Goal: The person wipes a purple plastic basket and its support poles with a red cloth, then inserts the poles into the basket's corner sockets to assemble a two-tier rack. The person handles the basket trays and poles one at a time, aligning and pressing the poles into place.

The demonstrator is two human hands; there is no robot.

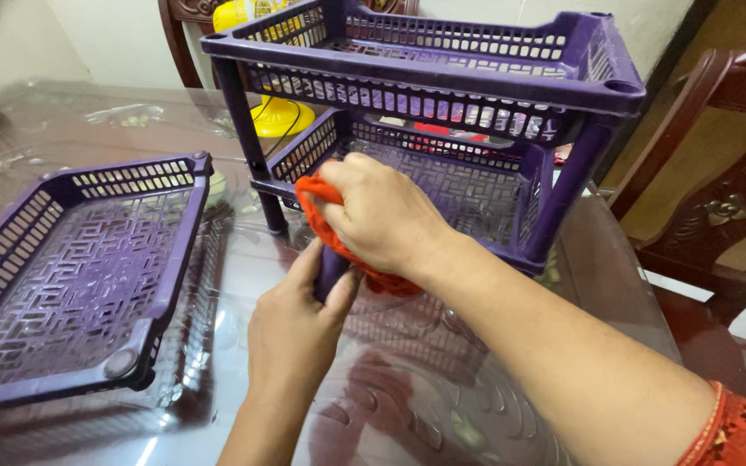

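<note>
Head view: orange cloth (321,203) clamped in right hand (386,216), left hand (300,324) gripping purple leg (330,269).

A loose purple tray (71,276) lies flat on the glass-topped desk (243,259), well to the left of the carved wooden chair (718,173) at the desk's right edge. Far behind the tray, a yellow fan base (282,116) sits near another dark chair back (185,34).

At frame centre we see our right hand (382,216) pressing an orange cloth (317,207) on the purple rack (442,78), left hand (295,332) gripping its leg (330,269); a loose tray (79,267) lies left.
</note>
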